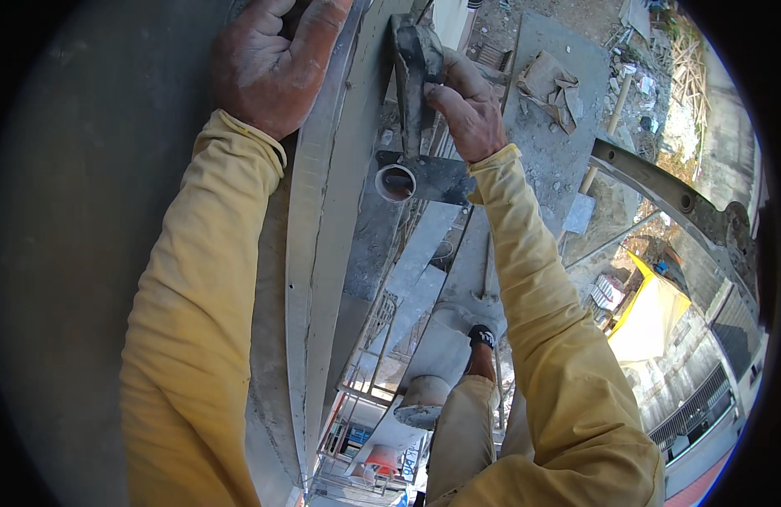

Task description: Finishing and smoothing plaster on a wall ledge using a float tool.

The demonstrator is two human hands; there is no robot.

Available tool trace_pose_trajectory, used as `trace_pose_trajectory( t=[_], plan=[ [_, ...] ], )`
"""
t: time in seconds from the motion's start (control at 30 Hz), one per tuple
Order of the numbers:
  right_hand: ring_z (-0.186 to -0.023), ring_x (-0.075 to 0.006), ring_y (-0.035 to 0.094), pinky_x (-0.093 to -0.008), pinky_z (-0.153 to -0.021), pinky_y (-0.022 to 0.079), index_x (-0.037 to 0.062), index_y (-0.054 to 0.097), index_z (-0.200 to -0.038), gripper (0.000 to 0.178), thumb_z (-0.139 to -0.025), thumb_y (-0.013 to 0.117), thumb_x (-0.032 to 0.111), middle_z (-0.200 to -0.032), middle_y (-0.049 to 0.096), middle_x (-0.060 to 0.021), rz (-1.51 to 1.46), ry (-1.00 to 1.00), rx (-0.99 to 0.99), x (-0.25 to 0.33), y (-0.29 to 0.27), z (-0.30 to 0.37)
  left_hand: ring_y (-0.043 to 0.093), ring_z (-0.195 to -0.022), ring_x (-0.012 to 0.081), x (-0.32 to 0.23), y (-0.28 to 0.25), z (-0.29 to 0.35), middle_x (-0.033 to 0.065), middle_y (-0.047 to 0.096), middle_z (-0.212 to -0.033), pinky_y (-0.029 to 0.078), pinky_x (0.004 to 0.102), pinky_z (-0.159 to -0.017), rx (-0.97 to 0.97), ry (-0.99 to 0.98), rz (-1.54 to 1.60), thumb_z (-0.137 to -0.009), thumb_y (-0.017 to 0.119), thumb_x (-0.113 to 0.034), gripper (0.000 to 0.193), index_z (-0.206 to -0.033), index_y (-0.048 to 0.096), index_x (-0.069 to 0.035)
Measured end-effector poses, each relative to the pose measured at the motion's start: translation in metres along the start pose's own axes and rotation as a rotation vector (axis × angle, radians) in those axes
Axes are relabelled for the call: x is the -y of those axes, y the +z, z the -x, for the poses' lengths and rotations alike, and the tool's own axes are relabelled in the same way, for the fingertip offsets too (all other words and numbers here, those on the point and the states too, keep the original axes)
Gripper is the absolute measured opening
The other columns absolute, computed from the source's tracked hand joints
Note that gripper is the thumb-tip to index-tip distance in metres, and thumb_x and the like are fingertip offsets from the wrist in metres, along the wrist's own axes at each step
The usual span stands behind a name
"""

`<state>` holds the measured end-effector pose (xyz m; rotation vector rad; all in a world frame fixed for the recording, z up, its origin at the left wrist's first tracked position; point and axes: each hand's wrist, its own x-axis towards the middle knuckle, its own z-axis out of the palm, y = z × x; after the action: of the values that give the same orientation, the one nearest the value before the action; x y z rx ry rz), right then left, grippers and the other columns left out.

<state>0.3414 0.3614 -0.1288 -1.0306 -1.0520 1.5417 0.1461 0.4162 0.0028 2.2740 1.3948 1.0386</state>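
Yellow sleeves, two of them, end at two dusty hands. Of these, the left hand lies at the far left against one long pale strip, its fingers bent and partly cut off by the far edge of view; I cannot tell how tightly it is closed or what it has hold of. To its right, the right hand is closed, thumb against fingers, around one flat, grey-smeared tool, just right of the strip's far end. A broad grey wall fills the left side.

Nearer than the tool is one white-rimmed round opening, something brownish inside; whether it is a pot or a pipe end is unclear. Farther to the near side stand one grey cylindrical container, its contents hidden, and one orange-red bucket, its inside too small to read. One sandalled foot shows beyond the grey container. On the right lie one crumpled brown sack, far, and one yellow sheet, nearer.
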Motion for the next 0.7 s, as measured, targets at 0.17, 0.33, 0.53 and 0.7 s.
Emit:
trace_pose_trajectory(
  t=[0.17, 0.33, 0.53, 0.7],
  plan=[
    [-0.104, -0.022, 0.061, -0.0347, -0.093, 0.048, 0.0007, 0.058, -0.129, 0.047, -0.083, 0.062, 0.01, -0.112, 0.06, -0.0126, -0.047, 0.068, 0.185, -0.021, 0.025, 0.093, 0.058, -0.079, 0.0147, -0.003, 0.003, 0.0, 0.0045, 0.064, -0.087, 0.048, 0.0305, -0.074, 0.015, -0.06, 0.06, -0.101, 0.064, -0.028, 0.026, -0.096, 0.067, -0.003],
    [-0.105, -0.0311, 0.06, -0.0375, -0.096, 0.046, 0.0003, 0.061, -0.125, 0.047, -0.079, 0.062, 0.012, -0.112, 0.059, -0.0159, -0.117, 0.118, 0.525, -0.034, 0.062, 0.189, 0.057, -0.08, 0.0143, -0.03, -0.007, -0.009, 0.005, 0.064, -0.088, 0.048, 0.0305, -0.075, 0.066, -0.14, 0.01, -0.101, 0.063, -0.028, 0.026, -0.095, 0.066, -0.002],
    [-0.105, -0.0164, 0.061, -0.0309, -0.095, 0.047, -0.0003, 0.054, -0.132, 0.045, -0.089, 0.059, 0.01, -0.114, 0.063, -0.0083, -0.637, 0.515, 0.186, 0.013, 0.05, 0.187, 0.062, -0.092, 0.0129, 0.005, -0.003, 0.006, 0.0054, 0.069, -0.099, 0.049, 0.0275, -0.086, 0.06, -0.144, 0.164, -0.101, 0.063, -0.023, 0.023, -0.105, 0.07, -0.001],
    [-0.092, -0.0089, 0.061, -0.024, -0.079, 0.048, -0.0042, 0.058, -0.128, 0.04, -0.097, 0.062, 0.02, -0.105, 0.067, -0.0047, -0.57, 0.284, -0.188, 0.04, 0.03, 0.068, 0.061, -0.098, 0.0083, 0.006, 0.001, 0.007, 0.0039, 0.071, -0.107, 0.048, 0.0235, -0.09, 0.054, -0.159, 0.223, -0.102, 0.065, -0.019, 0.022, -0.111, 0.07, 0.0]
  ],
)
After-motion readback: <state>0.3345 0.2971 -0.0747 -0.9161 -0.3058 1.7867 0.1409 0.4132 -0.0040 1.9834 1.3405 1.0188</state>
